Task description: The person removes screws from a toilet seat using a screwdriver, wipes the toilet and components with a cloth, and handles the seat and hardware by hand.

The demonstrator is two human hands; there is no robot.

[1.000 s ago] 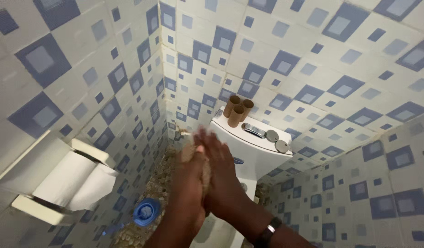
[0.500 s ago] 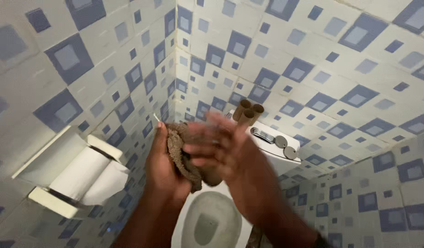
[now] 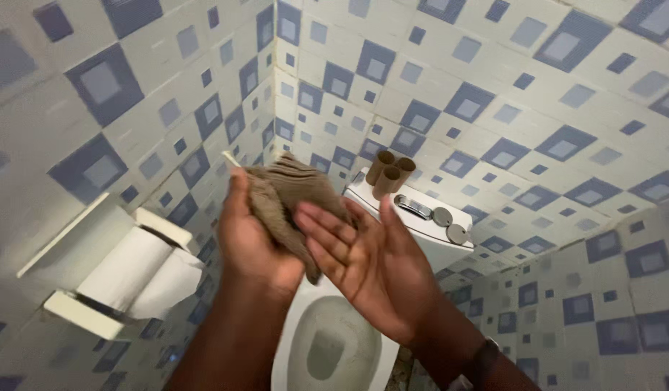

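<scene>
A brown cloth (image 3: 291, 203) was gripped in the left hand (image 3: 251, 242) and pressed by the flat, open right hand (image 3: 371, 271), directly above the open toilet bowl (image 3: 327, 347). Were the grip loosened (only the left hand was closed on it), the cloth could be dropped into the bowl.

Walls (image 3: 494, 87): pale tiles with blue and grey squares. White toilet (image 3: 334, 347) in corner; cistern (image 3: 421, 224) carries three cardboard tubes (image 3: 389, 172). Paper roll (image 3: 132, 271) in wall holder, left.
</scene>
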